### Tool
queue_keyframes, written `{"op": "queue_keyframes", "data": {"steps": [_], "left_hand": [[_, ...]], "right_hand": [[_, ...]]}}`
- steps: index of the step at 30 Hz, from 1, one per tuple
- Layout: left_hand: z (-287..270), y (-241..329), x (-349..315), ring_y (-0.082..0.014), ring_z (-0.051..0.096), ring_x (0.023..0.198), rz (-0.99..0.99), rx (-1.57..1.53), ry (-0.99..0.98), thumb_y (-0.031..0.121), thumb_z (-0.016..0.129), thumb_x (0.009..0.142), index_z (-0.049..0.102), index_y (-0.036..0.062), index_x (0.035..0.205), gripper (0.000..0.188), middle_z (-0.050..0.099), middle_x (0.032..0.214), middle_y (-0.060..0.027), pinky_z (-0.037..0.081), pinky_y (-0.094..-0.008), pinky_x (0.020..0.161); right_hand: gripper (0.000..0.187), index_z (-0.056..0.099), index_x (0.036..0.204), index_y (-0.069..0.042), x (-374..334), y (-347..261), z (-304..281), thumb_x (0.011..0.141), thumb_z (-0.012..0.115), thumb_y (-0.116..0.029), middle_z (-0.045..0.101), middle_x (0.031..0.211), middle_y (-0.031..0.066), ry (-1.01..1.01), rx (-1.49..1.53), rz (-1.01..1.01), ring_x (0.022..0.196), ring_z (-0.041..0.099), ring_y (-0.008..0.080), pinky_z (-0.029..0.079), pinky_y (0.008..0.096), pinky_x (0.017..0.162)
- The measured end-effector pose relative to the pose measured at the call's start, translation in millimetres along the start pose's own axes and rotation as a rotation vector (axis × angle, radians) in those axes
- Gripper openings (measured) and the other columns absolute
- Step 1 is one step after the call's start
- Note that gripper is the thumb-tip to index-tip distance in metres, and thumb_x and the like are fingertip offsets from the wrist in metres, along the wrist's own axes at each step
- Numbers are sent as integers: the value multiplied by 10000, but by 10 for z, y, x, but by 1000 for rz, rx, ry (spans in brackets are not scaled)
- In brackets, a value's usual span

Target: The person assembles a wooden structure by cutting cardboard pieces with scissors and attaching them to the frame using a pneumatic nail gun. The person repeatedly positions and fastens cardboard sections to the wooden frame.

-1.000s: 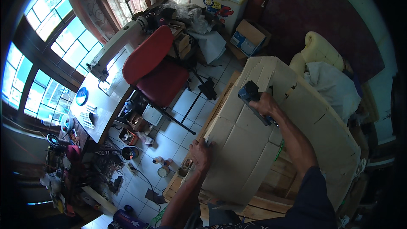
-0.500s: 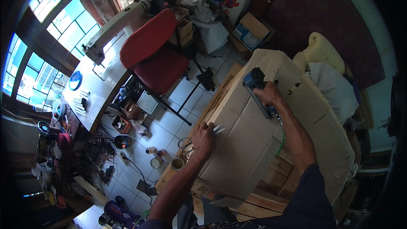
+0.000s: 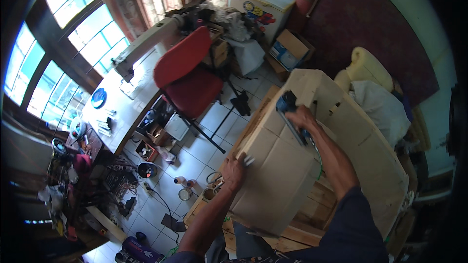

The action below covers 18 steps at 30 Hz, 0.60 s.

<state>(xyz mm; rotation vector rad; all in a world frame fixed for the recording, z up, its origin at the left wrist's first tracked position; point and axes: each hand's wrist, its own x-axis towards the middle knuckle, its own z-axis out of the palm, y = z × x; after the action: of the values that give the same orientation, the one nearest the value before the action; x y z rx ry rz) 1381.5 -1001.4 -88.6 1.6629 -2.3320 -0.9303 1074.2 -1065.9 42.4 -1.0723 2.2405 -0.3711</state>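
Note:
My left hand (image 3: 234,172) is closed around a pair of scissors (image 3: 249,160), their blurred blades poking out to the right. That hand rests at the left edge of a large sheet of cardboard (image 3: 265,180) laid over a wooden frame (image 3: 319,202). In my right hand (image 3: 303,118) is a dark blue staple gun (image 3: 287,101), its long base lying along the cardboard. A green air hose (image 3: 320,171) trails from it past my right wrist. Whether the nose touches the cardboard I cannot tell.
A red chair (image 3: 187,73) stands beside a sewing machine table (image 3: 117,112) by the window. Cans (image 3: 185,194) and bottles stand on the tiled floor left of the frame. A purple air compressor (image 3: 139,253) sits at lower left. Rolled yellow foam (image 3: 373,65) lies at far right.
The whole view has shifted a little. My right hand with the staple gun has moved slightly left over the cardboard. My left hand keeps about the same place, the scissor blades now smeared by motion.

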Motion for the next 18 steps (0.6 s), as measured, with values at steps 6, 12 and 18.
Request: {"op": "queue_keyframes", "data": {"steps": [6,12,18], "left_hand": [[-191,-503,-671,-407,614,1180,-50,20,-215,311,747,884,592,242,1385,529,674,1209,-152,561,-527,901],[-198,-965,-1201,-383,692,1116,-277,-236,-310,459,774,864,626,195,1371,590,738,1125,-189,553,-507,879],[-17,-1143,-1230,-377,715,1066,-300,-386,-282,521,788,833,687,180,1338,617,750,1117,-190,545,-486,912]], "right_hand": [[336,619,688,45,-272,3,286,799,697,-262,643,605,158,-11,-16,94,505,652,254,539,412,504],[502,666,923,158,-457,68,509,793,701,-326,713,907,320,-49,-25,193,853,745,364,582,436,787],[437,656,878,123,-862,216,854,805,695,-305,680,794,254,-36,-9,178,757,705,347,554,435,691]]}}
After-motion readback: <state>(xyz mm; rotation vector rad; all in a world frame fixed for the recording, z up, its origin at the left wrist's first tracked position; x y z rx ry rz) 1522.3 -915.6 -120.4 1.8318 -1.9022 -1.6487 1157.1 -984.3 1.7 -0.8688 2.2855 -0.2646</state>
